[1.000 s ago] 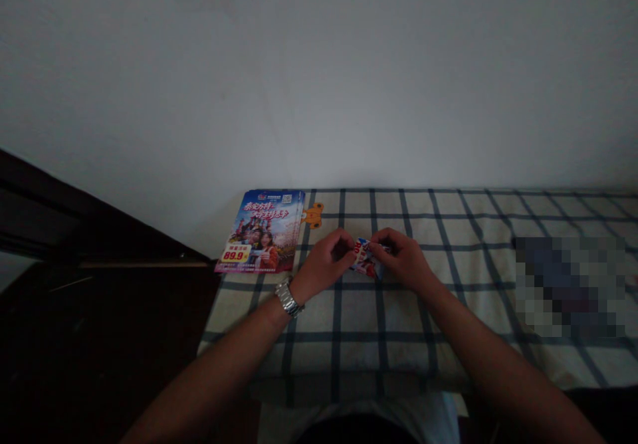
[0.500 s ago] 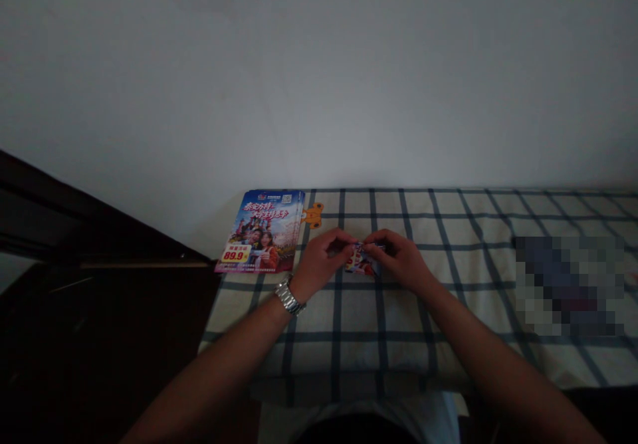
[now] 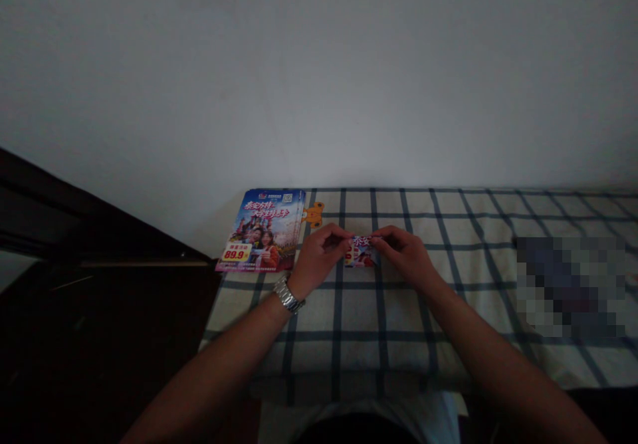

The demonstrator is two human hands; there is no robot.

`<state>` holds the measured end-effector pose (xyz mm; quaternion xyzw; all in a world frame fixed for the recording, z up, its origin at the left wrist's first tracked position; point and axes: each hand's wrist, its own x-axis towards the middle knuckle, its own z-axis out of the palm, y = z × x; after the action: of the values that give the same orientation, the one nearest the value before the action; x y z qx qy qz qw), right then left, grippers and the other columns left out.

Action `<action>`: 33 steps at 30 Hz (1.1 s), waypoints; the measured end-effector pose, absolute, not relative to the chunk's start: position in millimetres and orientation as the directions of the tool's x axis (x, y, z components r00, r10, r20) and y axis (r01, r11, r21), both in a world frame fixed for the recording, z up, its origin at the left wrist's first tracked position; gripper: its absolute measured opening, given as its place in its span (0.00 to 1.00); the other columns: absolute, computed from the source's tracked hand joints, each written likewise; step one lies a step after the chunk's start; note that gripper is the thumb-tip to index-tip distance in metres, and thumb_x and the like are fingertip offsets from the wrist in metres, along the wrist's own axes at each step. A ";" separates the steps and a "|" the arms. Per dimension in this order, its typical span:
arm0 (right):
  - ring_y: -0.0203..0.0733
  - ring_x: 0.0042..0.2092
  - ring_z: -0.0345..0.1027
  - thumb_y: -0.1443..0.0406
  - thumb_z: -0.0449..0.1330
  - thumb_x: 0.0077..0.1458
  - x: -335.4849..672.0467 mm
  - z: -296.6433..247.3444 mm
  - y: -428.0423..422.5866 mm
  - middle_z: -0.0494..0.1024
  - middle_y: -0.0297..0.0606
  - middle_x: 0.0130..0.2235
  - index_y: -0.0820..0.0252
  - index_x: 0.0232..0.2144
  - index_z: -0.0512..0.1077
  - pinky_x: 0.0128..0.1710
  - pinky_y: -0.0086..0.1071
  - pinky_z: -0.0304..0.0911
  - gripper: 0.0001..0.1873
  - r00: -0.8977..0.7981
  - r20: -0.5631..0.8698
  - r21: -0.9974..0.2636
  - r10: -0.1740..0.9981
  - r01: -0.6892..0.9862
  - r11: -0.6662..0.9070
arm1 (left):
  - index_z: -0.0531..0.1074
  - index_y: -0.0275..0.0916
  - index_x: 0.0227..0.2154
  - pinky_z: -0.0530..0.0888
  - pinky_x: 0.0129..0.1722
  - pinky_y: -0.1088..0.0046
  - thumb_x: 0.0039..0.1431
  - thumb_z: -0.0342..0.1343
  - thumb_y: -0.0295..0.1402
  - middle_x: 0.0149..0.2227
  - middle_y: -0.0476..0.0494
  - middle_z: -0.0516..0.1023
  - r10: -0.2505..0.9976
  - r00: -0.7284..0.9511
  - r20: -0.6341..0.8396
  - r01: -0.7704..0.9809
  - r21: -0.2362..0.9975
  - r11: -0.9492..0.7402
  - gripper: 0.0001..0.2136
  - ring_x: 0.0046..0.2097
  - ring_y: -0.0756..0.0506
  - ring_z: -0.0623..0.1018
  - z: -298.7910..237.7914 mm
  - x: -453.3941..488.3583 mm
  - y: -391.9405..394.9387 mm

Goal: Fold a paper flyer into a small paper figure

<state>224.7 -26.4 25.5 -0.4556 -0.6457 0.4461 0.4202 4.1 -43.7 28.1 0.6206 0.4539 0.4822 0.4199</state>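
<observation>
Folded flyer (image 3: 361,255) is turned squarer vs. prev. frame (head cam), more print shown, so fold is prob. being neatened; top corners are pinched by L hand (image 3: 319,258) & R hand (image 3: 407,258), over checked cloth (image 3: 359,311).

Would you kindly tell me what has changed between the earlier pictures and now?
The small printed paper has turned from tilted to nearly level, with different print showing. The left hand and right hand still hold it, having eased slightly apart since the previous picture. The flyer stack and orange bear figure stayed put.
</observation>
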 end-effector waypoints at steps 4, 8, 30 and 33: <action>0.42 0.35 0.76 0.54 0.66 0.58 225.5 27.3 -26.1 0.83 0.36 0.34 0.56 0.35 0.79 0.36 0.34 0.71 0.13 -0.228 0.138 -0.955 0.964 0.226 0.190 | 0.77 0.40 0.39 0.79 0.41 0.70 0.62 0.62 0.35 0.38 0.46 0.82 0.970 0.124 0.207 0.166 0.960 -0.226 0.06 0.39 0.47 0.81 27.2 2.7 -43.6; 0.43 0.36 0.77 0.53 0.67 0.57 226.1 26.2 -24.9 0.83 0.37 0.34 0.56 0.35 0.79 0.38 0.35 0.72 0.13 -0.233 0.125 -0.962 0.964 0.208 0.175 | 0.77 0.40 0.39 0.79 0.41 0.71 0.62 0.63 0.35 0.38 0.46 0.82 0.969 0.121 0.215 0.154 0.961 -0.232 0.06 0.40 0.47 0.81 26.0 1.9 -42.9; 0.41 0.36 0.76 0.54 0.66 0.58 224.5 23.7 -24.4 0.82 0.35 0.34 0.55 0.35 0.78 0.39 0.35 0.71 0.12 -0.196 0.119 -0.974 0.973 0.168 0.153 | 0.77 0.40 0.39 0.80 0.44 0.68 0.62 0.63 0.35 0.40 0.45 0.83 0.969 0.091 0.229 0.136 0.961 -0.240 0.06 0.41 0.47 0.82 27.4 3.0 -42.5; 0.41 0.36 0.76 0.54 0.66 0.58 224.5 24.7 -24.6 0.82 0.36 0.34 0.56 0.35 0.79 0.38 0.35 0.71 0.12 -0.201 0.118 -0.977 0.972 0.154 0.150 | 0.78 0.40 0.39 0.80 0.43 0.68 0.62 0.63 0.36 0.40 0.45 0.83 0.971 0.085 0.224 0.139 0.962 -0.234 0.06 0.41 0.46 0.82 26.4 2.3 -41.7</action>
<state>224.5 -24.6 24.7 -0.4552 -0.6187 0.4665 0.4386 2.3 -41.7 26.4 0.6071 0.4569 0.4987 0.4172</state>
